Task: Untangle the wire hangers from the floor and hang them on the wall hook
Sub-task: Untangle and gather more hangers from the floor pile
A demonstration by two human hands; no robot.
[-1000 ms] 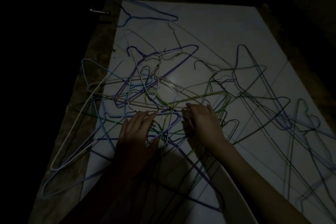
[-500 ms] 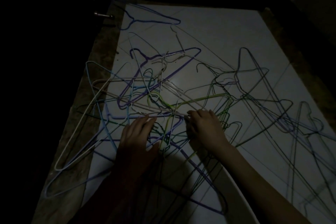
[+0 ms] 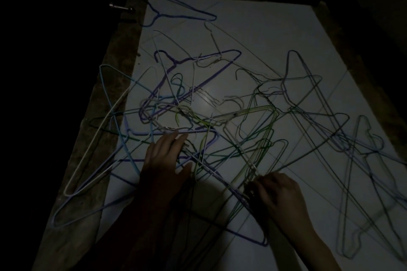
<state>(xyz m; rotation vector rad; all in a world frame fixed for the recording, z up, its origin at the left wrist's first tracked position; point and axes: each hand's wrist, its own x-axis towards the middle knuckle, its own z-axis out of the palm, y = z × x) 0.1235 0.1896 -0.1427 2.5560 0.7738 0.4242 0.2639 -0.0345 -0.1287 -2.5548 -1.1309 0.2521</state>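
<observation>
Dimly lit: the whole scene lay in low light, so fine contact was hard to read.
Left fingers: the fingers (image 3: 174,141) of the left hand (image 3: 164,160) were stretched out nearly straight and spread, lying flat on the wires near the middle of the tangle, thumb out to the side.
Right fingers: the fingers (image 3: 262,182) of the right hand (image 3: 279,193) were curled down into the near part of the tangle, apparently pinching dark wire; which hanger they held could not be told.
Task's thing: the wire hangers (image 3: 220,121) lay in a crossed, interlocked heap on the floor, most on a white sheet (image 3: 264,35).
Purple hanger: the purple hanger (image 3: 193,77) lay beyond the left hand, woven with others.
Yellow-green hanger: the yellow-green hanger (image 3: 259,114) crossed the middle, between and beyond the two hands.
White hanger: the white hanger (image 3: 97,138) lay at the left, reaching off the sheet onto the brown mottled floor (image 3: 92,160).
Blue hanger: the blue hanger (image 3: 182,15) lay apart at the far left corner of the sheet.
Metal rod: a short metal rod (image 3: 121,7) showed in the dark, just beyond the floor's far left edge.
</observation>
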